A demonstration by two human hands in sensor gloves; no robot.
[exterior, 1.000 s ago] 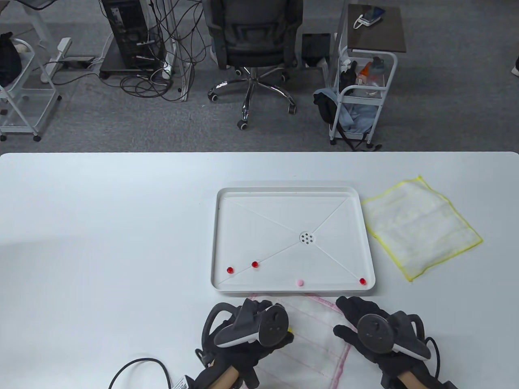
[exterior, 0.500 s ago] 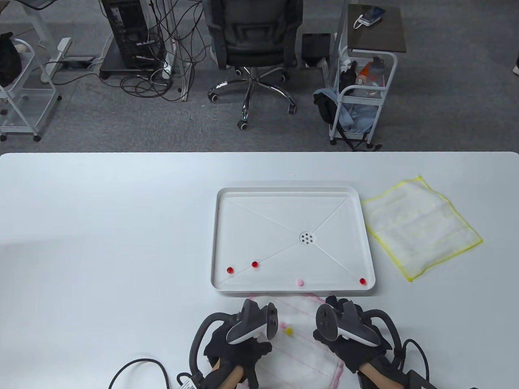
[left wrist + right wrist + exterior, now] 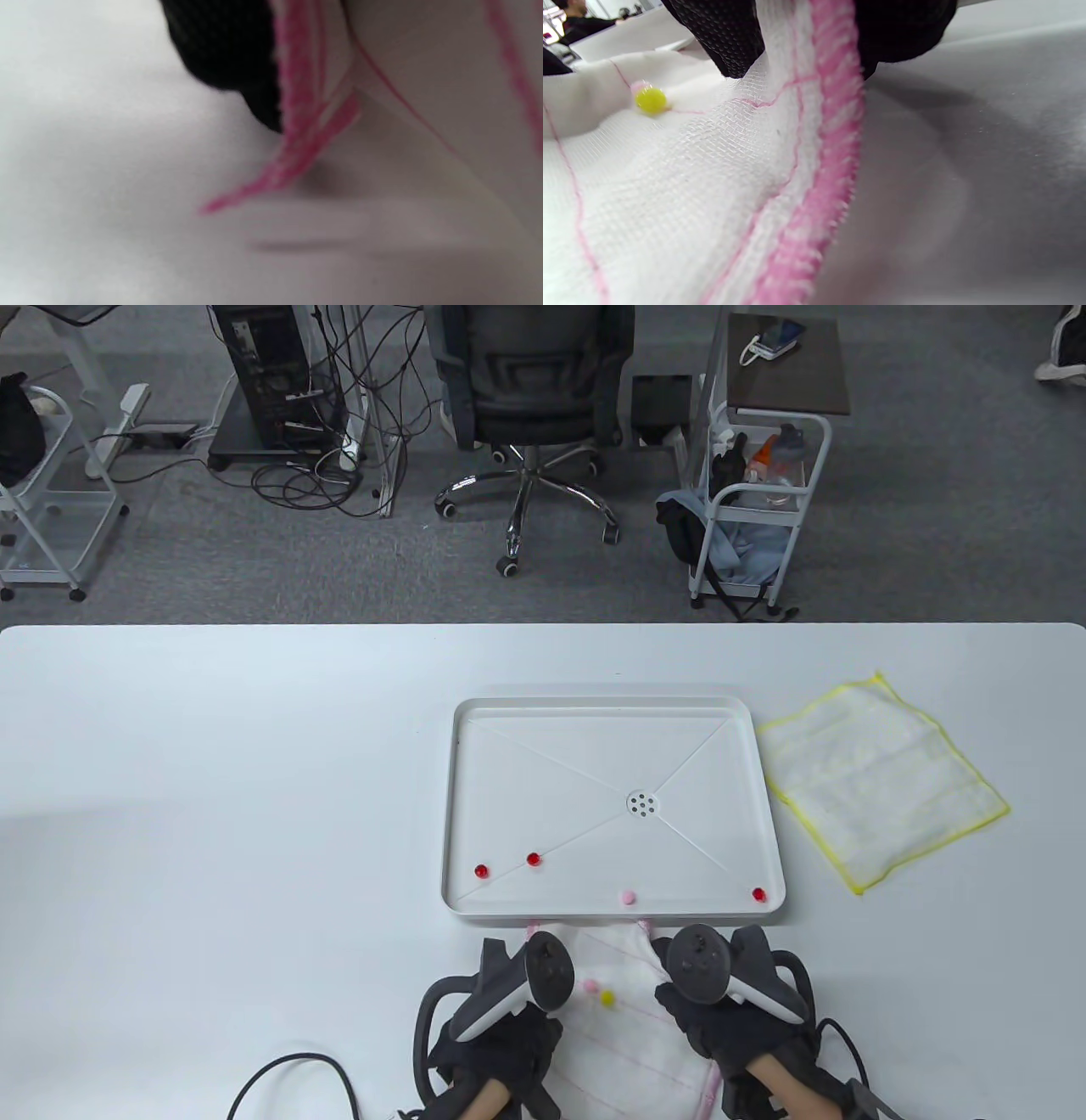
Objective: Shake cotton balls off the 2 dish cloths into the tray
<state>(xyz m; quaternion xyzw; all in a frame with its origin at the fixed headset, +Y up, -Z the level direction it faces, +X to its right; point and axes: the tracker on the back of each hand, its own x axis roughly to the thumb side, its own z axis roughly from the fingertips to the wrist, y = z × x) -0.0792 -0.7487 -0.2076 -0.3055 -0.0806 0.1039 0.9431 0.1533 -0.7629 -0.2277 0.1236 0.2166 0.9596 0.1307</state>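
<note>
A pink-edged white dish cloth [image 3: 628, 1044] lies at the table's near edge, just in front of the white tray [image 3: 450, 814]. A yellow ball [image 3: 607, 999] and a pink ball [image 3: 588, 986] sit in its sagging middle. My left hand [image 3: 509, 984] pinches the cloth's left edge [image 3: 297, 106]. My right hand [image 3: 721, 984] pinches the right edge [image 3: 831, 127], and the yellow ball [image 3: 650, 100] shows beyond it. Both edges are raised. Three red balls [image 3: 533, 858] and a pink one [image 3: 626, 896] lie in the tray. The yellow-edged cloth [image 3: 882, 780] lies flat to the tray's right with no balls on it.
A black cable [image 3: 297, 1069] loops on the table at my left wrist. Beyond the table's far edge stand an office chair [image 3: 530, 407] and a white trolley [image 3: 755, 500].
Both hands turned inward and took hold of the pink-edged cloth's side edges, lifting them. The cloth bunched narrower, and the yellow and pink balls came into view in its middle.
</note>
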